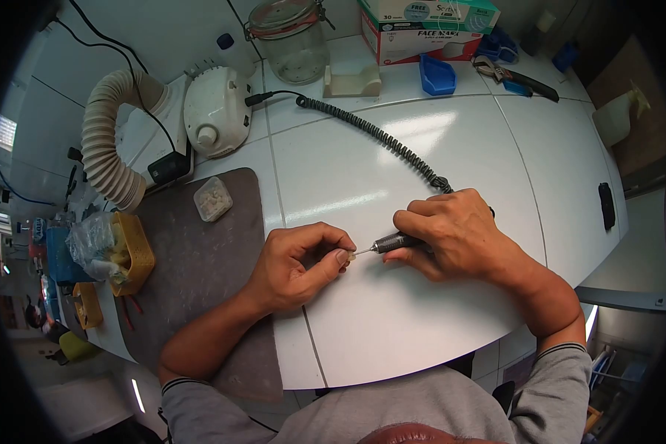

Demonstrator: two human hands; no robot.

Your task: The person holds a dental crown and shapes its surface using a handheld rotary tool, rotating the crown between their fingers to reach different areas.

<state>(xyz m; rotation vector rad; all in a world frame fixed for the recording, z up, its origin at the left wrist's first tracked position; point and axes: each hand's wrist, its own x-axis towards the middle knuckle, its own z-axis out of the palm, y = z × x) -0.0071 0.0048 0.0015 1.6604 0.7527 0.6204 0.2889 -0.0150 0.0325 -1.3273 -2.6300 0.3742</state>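
Wrapped around a dark rotary handpiece (394,243) is my right hand (451,235), with the tool lying nearly level and pointing left. From its nose a thin metal bit (363,251) reaches my left fingertips. My left hand (303,266) is closed in a pinch on a tiny pale piece (351,256), mostly hidden by the thumb and finger. The bit seems to meet this piece, though exact contact is too small to tell. A black coiled cord (377,133) runs from the handpiece toward a white control unit (218,111).
On the dark mat (200,296) sits a clear box of small pale pieces (213,199). A ribbed hose (103,133) and yellow basket (133,255) stand left. At the back are a glass jar (292,44), mask boxes (429,33), a blue tray (437,75) and an adjustable wrench (492,69).
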